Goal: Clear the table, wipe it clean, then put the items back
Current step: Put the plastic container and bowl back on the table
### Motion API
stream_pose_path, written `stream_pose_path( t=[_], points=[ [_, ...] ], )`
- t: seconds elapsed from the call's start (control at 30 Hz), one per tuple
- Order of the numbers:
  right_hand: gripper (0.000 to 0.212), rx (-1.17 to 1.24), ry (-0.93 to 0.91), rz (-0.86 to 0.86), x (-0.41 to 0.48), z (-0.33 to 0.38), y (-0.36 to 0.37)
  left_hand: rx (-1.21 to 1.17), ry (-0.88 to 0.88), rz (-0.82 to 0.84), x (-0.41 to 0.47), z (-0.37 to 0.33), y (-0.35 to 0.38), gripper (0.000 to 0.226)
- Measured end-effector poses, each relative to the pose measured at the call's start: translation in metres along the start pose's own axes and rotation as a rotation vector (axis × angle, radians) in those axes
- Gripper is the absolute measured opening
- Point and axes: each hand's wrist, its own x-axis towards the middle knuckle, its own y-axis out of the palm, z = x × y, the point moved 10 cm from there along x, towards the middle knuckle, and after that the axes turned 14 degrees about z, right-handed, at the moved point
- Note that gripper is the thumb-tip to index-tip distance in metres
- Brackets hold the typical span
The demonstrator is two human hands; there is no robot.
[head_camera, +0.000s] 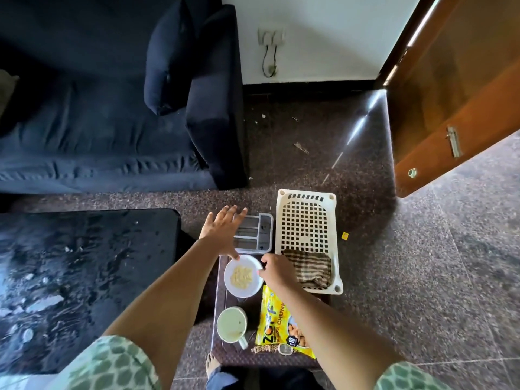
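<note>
A white plate (243, 288) holding pale yellow food rests on a low brown stand (233, 358) on the floor. My right hand (277, 270) pinches the plate's right rim. Fingers spread, my left hand (222, 232) hovers over a grey cutlery tray (264, 232), and its thumb touches the plate's far rim. Nearer me on the stand are a white mug (232, 325), a yellow snack packet (274, 313) and a gold watch (278, 348). The black table (84, 277) at the left is wet and streaked, with scraps on it.
A cream plastic basket (306, 218) with a striped cloth (309, 267) in it sits on the floor right of the cutlery tray. A dark blue sofa (112, 108) stands behind the table. An open wooden door (455, 108) is at the right. My foot (212, 364) is by the stand.
</note>
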Motion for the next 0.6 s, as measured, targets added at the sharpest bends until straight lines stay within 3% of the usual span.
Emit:
stream_pose_path(
  t=[0.27, 0.6],
  points=[
    [0.024, -0.118, 0.010, 0.044, 0.011, 0.010, 0.014, 0.015, -0.027, -0.051, -0.002, 0.000, -0.002, 0.118],
    [0.025, -0.070, -0.014, 0.031, 0.003, 0.031, -0.005, -0.299, -0.069, -0.222, -0.048, 0.046, -0.011, 0.117]
  ],
)
